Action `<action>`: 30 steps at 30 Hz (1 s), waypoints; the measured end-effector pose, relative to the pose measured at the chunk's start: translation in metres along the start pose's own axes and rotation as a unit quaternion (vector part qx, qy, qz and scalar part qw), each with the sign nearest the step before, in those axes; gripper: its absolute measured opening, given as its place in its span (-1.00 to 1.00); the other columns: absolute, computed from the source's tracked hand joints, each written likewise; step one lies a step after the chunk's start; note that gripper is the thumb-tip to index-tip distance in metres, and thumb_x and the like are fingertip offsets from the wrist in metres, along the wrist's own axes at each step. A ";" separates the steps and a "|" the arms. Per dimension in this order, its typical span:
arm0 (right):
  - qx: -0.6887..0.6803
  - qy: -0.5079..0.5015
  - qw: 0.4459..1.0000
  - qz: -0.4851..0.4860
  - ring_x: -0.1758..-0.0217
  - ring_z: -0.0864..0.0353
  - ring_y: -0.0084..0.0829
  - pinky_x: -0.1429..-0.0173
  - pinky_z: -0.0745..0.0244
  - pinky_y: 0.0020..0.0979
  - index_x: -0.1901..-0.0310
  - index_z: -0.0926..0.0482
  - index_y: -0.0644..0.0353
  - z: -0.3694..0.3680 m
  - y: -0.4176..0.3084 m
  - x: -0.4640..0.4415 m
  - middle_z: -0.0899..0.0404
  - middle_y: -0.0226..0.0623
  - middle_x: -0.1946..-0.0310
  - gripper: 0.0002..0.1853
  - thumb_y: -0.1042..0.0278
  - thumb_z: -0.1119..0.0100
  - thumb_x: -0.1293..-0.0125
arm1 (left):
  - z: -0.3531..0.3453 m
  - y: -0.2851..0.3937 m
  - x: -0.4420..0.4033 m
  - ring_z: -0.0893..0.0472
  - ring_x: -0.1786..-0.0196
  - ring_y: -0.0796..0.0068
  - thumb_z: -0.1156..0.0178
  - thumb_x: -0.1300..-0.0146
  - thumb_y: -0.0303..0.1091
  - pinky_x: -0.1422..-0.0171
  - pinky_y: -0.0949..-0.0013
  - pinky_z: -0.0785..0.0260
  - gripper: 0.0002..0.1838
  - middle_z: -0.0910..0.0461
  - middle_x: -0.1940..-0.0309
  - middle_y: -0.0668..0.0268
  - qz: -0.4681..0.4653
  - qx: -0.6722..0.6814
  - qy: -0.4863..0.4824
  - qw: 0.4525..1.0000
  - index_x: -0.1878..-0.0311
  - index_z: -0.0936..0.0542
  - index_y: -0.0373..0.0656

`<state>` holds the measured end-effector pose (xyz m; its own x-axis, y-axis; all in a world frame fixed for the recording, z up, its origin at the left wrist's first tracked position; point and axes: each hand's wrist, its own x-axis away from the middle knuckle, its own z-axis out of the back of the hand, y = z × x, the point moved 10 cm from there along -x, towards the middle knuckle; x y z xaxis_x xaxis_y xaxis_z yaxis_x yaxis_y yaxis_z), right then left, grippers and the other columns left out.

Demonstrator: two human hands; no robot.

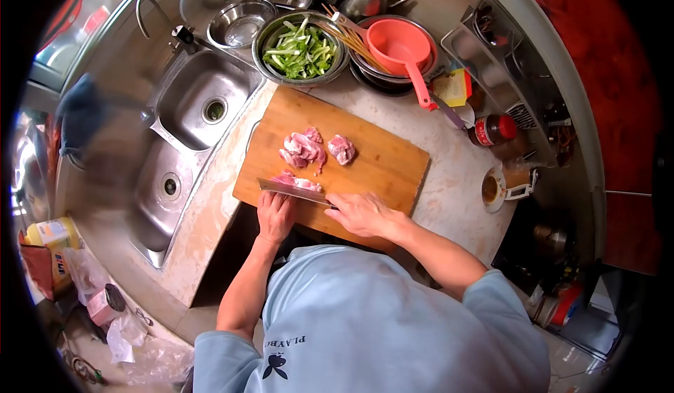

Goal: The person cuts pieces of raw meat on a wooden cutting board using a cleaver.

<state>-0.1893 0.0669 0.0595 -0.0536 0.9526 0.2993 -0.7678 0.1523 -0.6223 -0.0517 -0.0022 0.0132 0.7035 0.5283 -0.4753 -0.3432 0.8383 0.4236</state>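
Right hand point(361, 212) closed around the handle end of the knife point(291, 191), fingers curled, and the blade lies across the near side of a strip of meat point(298, 181)! Over to the left hand point(275, 214): fingers bent and drawn together, right up at the blade's far-left end, though whether they pinch any meat I cannot tell. All of it is happening at the near edge of the wooden cutting board point(375, 165), set at a slant on the pale tabletop point(460, 165). Beyond the blade, a pile of pink meat point(302, 148) sits mid-board, with a single chunk point(341, 150) just to its right, apart from it. Past the board's far edge, a metal bowl point(258, 57) full of chopped greens point(300, 50), and right of that a coral strainer point(399, 45); off to the left, the double sink point(184, 105).
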 end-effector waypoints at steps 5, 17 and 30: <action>0.049 -0.065 0.997 -0.015 0.30 -0.62 0.19 0.23 -0.50 0.12 0.08 -0.41 0.19 -0.006 0.017 0.001 -0.63 0.05 0.38 -0.71 0.10 -0.01 -0.49 | -0.009 -0.004 -0.001 -0.55 -0.08 0.04 -0.36 0.06 -0.54 -0.10 0.08 -0.38 -0.70 -0.63 0.06 0.16 0.003 -0.009 -0.014 1.000 0.17 -0.67 -0.17; 0.042 -0.092 0.994 -0.039 0.28 -0.62 0.21 0.21 -0.49 0.14 0.07 -0.39 0.22 -0.015 0.014 -0.009 -0.64 0.07 0.39 -0.71 0.12 0.02 -0.51 | -0.004 -0.008 -0.003 -0.57 -0.08 -0.02 -0.35 0.23 -0.57 -0.19 0.02 -0.41 -0.65 -0.65 0.05 0.15 0.016 0.025 0.022 0.999 0.23 -0.67 -0.21; 0.034 -0.035 0.999 0.018 0.30 -0.65 0.17 0.25 -0.52 0.12 0.04 -0.41 0.20 -0.045 0.000 -0.053 -0.65 0.02 0.37 -0.69 0.09 0.05 -0.52 | -0.009 -0.015 0.005 -0.58 -0.06 0.05 -0.38 0.21 -0.52 -0.12 0.03 -0.42 -0.65 -0.65 0.11 0.19 0.034 0.046 0.003 0.998 0.22 -0.68 -0.16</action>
<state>-0.1577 0.0286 0.0107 -0.1246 0.9360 0.3291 -0.8056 0.0981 -0.5842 -0.0483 -0.0110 -0.0028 0.6764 0.5849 -0.4476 -0.3315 0.7845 0.5241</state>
